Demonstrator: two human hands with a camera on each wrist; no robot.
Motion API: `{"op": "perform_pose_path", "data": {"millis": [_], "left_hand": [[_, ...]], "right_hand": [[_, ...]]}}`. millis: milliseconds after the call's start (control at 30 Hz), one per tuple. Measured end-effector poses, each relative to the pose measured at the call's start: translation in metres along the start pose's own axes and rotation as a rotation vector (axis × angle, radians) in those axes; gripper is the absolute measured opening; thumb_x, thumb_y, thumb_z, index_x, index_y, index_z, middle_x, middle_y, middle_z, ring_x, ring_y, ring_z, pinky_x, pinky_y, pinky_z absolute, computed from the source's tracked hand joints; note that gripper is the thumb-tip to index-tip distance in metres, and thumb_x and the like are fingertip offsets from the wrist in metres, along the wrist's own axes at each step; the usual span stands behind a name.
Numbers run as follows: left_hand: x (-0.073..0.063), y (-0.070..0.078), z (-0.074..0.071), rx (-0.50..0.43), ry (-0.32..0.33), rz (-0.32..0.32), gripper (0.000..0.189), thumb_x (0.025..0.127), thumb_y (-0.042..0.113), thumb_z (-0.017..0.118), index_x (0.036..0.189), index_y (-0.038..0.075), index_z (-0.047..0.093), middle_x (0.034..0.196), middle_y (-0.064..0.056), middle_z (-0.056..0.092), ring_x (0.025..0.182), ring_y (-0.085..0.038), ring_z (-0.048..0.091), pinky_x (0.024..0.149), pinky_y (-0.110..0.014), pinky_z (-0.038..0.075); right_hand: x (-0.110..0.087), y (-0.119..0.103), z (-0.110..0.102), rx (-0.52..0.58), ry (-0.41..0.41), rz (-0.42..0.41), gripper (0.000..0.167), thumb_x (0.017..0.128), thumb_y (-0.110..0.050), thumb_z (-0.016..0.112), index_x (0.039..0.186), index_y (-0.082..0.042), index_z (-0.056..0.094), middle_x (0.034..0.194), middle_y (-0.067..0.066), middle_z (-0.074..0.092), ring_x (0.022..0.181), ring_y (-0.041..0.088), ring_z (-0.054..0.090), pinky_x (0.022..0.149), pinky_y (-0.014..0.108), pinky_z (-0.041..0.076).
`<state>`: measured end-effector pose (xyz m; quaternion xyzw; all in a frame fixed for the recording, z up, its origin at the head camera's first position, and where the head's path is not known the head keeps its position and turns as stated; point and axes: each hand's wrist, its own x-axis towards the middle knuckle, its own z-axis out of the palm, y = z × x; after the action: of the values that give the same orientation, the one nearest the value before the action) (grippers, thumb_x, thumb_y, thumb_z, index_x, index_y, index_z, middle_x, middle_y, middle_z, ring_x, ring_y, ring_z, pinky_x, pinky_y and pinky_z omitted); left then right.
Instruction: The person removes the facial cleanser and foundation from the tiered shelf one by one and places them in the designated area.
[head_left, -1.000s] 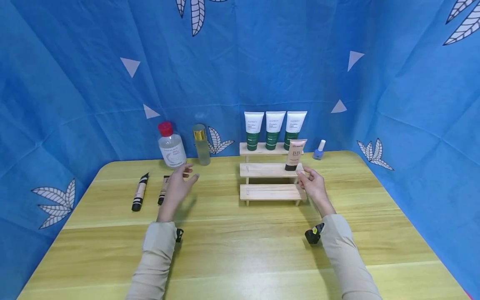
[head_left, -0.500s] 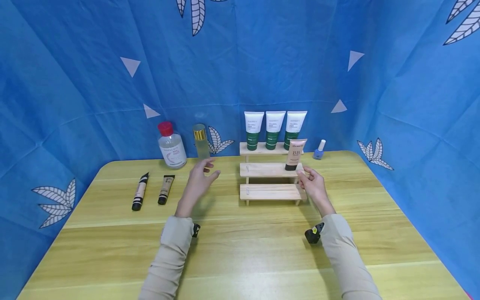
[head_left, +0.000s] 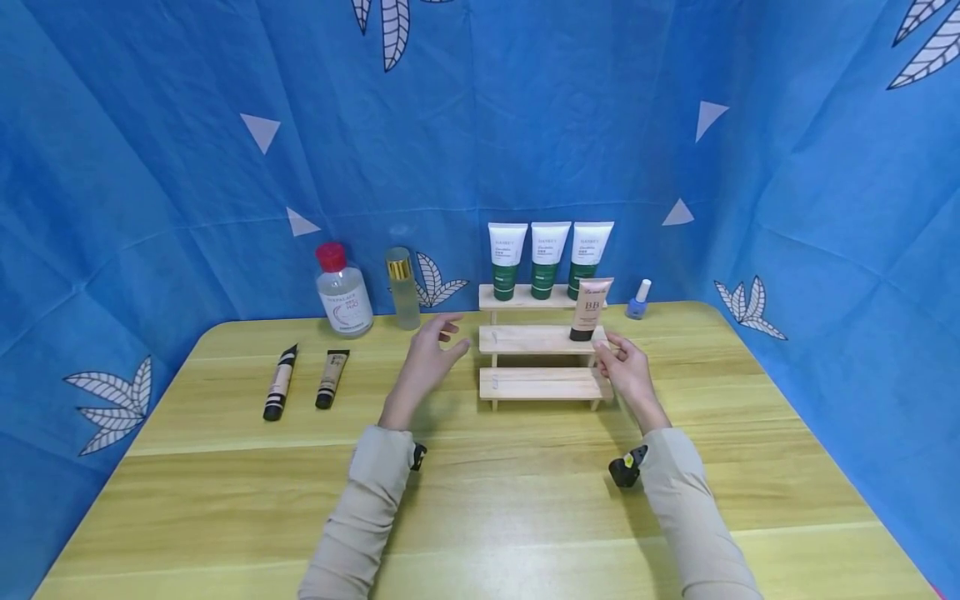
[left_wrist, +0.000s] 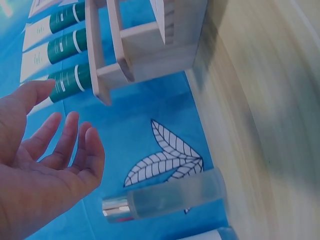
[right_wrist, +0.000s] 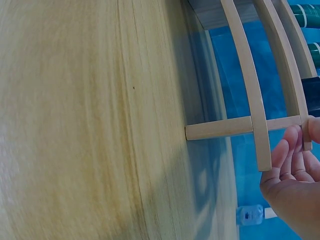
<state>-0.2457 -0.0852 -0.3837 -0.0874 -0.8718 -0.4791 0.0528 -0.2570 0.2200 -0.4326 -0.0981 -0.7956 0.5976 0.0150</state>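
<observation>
A three-tier wooden display stand (head_left: 536,340) stands at the back of the table. My right hand (head_left: 628,373) pinches the right end of its middle shelf, thumb and fingertips around the board in the right wrist view. On that shelf, by the hand, a pink BB cream tube (head_left: 589,310) stands upright on its black cap. Three white-and-green tubes (head_left: 551,254) line the top shelf. Empty, with loosely bent fingers, my left hand (head_left: 429,360) hovers left of the stand. A gold-capped clear bottle (head_left: 406,298) is behind it, also seen lengthwise in the left wrist view.
A red-capped clear bottle (head_left: 346,298) stands at the back left. Two small black-capped tubes, one pale pink (head_left: 281,383) and one beige (head_left: 332,381), lie nearer on the left. Right of the stand is a blue nail polish bottle (head_left: 637,302). Blue cloth (head_left: 465,150) hangs behind the table.
My left hand has moved right, from beside the beige tube and past the gold-capped bottle toward the stand. My right hand keeps its hold on the shelf end.
</observation>
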Motion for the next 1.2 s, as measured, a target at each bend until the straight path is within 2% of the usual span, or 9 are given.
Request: {"op": "perform_pose_path", "data": {"millis": [233,467,667,767,933,1200], "left_hand": [[0.002,0.008,0.011,0.008,-0.007,0.05,0.044,0.091,0.014,0.064,0.131,0.002,0.052,0.119,-0.02,0.058,0.106,-0.031,0.055,0.092,-0.039,0.047],[0.006,0.016,0.025,-0.008,-0.059,0.027,0.048,0.091,0.016,0.064,0.135,0.004,0.049,0.12,-0.017,0.057,0.109,-0.03,0.054,0.092,-0.04,0.047],[0.01,0.02,0.039,-0.023,-0.086,0.062,0.046,0.09,0.015,0.065,0.132,0.004,0.051,0.117,-0.015,0.059,0.105,-0.029,0.055,0.09,-0.039,0.048],[0.009,0.021,0.046,-0.023,-0.109,0.06,0.045,0.09,0.015,0.064,0.132,0.004,0.052,0.117,-0.015,0.059,0.106,-0.027,0.054,0.09,-0.038,0.048],[0.01,0.026,0.054,0.001,-0.135,0.067,0.046,0.091,0.016,0.064,0.133,0.005,0.051,0.117,-0.014,0.058,0.106,-0.026,0.054,0.09,-0.038,0.047],[0.021,0.039,0.063,0.052,-0.152,0.076,0.048,0.091,0.019,0.065,0.135,0.007,0.05,0.118,-0.013,0.059,0.107,-0.026,0.053,0.09,-0.039,0.047]], "right_hand": [[0.0,0.0,0.0,0.002,0.002,-0.005,0.054,0.098,-0.027,0.052,0.144,-0.002,0.037,0.078,-0.004,0.055,0.068,0.001,0.052,0.064,0.013,0.048],[0.0,0.0,0.0,0.01,-0.002,0.002,0.054,0.098,-0.026,0.052,0.144,-0.003,0.037,0.079,-0.004,0.056,0.068,0.001,0.052,0.064,0.013,0.048],[0.0,-0.001,0.001,0.021,0.002,0.005,0.054,0.098,-0.027,0.052,0.144,-0.003,0.038,0.08,-0.004,0.056,0.068,0.001,0.052,0.063,0.013,0.048],[-0.002,-0.001,0.002,0.027,-0.002,0.006,0.054,0.098,-0.026,0.053,0.144,-0.002,0.037,0.079,-0.004,0.055,0.067,0.001,0.052,0.063,0.013,0.047],[-0.003,-0.002,0.002,0.019,-0.007,0.002,0.054,0.098,-0.025,0.052,0.144,-0.002,0.037,0.078,-0.005,0.055,0.066,0.0,0.052,0.063,0.013,0.047],[-0.001,-0.003,0.001,0.025,-0.001,0.0,0.054,0.098,-0.025,0.053,0.144,-0.001,0.037,0.078,-0.006,0.055,0.066,0.0,0.052,0.064,0.014,0.048]]}}
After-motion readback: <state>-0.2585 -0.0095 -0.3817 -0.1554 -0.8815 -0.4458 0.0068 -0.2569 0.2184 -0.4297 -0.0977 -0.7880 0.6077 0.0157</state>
